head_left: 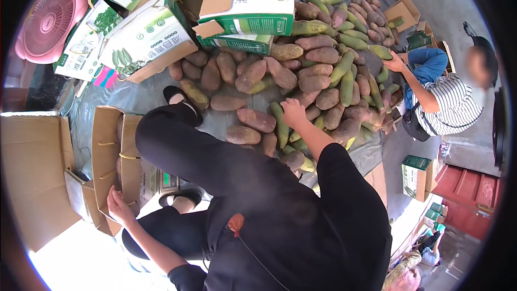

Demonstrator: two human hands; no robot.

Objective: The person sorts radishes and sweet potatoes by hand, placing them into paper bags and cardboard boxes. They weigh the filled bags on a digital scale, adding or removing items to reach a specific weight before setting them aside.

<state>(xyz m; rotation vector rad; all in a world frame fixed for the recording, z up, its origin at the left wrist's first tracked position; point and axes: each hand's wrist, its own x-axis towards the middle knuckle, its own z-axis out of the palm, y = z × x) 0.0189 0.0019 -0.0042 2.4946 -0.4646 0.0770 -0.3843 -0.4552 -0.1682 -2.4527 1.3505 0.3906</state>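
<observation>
Head view: left hand [119, 205] grips the cardboard box [107, 145] flap, steadying it open; right hand [293, 112], fingers curled, reaches into the vegetable pile [323, 70].

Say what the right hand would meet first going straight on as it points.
Likely the reddish root lying just beyond the right hand; depth is unclear.

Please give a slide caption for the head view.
Right hand reaches into a pile of brown and green vegetables; left hand rests on an open cardboard box.
</observation>
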